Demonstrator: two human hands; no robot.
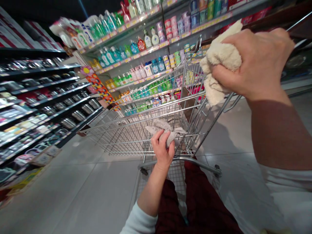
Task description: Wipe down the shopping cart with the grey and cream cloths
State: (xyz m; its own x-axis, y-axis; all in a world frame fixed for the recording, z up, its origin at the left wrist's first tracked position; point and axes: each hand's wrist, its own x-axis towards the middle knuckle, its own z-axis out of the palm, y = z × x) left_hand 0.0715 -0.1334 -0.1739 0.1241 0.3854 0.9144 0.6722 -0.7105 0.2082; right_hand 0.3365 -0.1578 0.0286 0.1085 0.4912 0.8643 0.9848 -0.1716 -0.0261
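A metal wire shopping cart [136,130] stands right in front of me, with its basket stretching to the left. My left hand [163,146] is closed on a greyish cloth [159,125] against the near side of the cart. Higher up on the right, my right hand [258,61] grips a bunched cream cloth [214,87] over the cart's upper end. Its fingertips are mostly hidden behind the hand and the cloth. Whether the cream cloth touches the cart's rail I cannot tell.
Shelves [146,45] of colourful bottles and jars run behind the cart. On the left, another shelf unit [44,104] holds metal pots and other goods, blurred. A cart wheel [143,171] rests on the tiled floor [73,195] near my legs [202,195].
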